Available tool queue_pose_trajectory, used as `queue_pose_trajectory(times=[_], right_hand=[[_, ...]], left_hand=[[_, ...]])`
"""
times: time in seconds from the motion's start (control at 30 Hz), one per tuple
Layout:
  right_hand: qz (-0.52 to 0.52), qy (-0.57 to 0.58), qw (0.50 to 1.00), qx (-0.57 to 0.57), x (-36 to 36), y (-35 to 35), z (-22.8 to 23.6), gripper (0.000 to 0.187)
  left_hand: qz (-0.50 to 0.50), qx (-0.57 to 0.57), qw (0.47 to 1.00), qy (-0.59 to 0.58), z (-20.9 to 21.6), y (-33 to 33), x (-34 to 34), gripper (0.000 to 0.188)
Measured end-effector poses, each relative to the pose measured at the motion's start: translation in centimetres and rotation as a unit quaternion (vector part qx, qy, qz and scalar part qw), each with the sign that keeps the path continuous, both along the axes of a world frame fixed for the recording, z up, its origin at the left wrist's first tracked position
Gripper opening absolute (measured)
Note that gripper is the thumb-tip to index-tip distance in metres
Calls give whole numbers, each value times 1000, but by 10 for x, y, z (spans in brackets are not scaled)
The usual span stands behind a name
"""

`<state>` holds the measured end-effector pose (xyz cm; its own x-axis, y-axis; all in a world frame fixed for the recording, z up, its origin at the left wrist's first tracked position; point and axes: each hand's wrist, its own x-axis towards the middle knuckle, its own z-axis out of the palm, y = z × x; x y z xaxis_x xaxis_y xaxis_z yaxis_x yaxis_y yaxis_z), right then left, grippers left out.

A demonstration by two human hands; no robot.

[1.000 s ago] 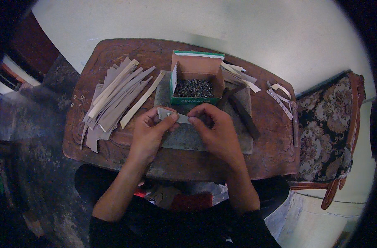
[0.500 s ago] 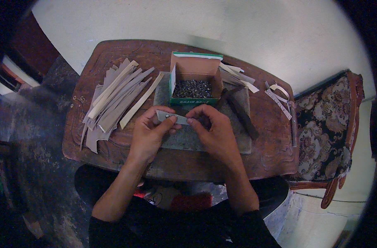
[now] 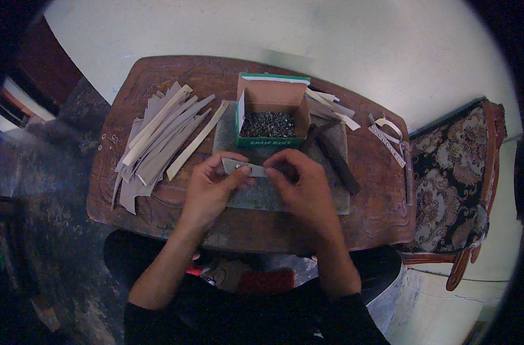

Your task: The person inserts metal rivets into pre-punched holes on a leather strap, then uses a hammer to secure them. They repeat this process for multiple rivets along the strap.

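L hand: pinching grey strip nr its L end
R hand: pinching strip's R end, fingers curling
Strip: hovering over grey slab, nr side of green box; metal stud showing on it
Box: standing open, holding loose nails

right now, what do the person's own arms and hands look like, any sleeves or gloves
Very dark, plain-looking sleeves leave most of both forearms bare. The left hand and right hand are ungloved, with no watch or bracelet visible.
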<state>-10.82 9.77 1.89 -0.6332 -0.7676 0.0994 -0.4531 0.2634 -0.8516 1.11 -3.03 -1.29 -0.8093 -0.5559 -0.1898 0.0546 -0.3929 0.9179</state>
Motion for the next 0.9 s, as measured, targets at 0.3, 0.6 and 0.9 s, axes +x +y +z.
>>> queue_pose_trajectory(times=[0.3, 0.6, 0.9], right_hand=[[16, 107, 994, 5, -20, -6, 22, 11], [-13, 327, 942, 81, -52, -60, 13, 13], [-12, 297, 905, 303, -51, -86, 11, 23]], left_hand=[[-33, -31, 999, -28, -6, -1, 0, 13], [-30, -60, 997, -48, -4, -1, 1, 13], [-15, -73, 996, -42, -2, -2, 1, 14]])
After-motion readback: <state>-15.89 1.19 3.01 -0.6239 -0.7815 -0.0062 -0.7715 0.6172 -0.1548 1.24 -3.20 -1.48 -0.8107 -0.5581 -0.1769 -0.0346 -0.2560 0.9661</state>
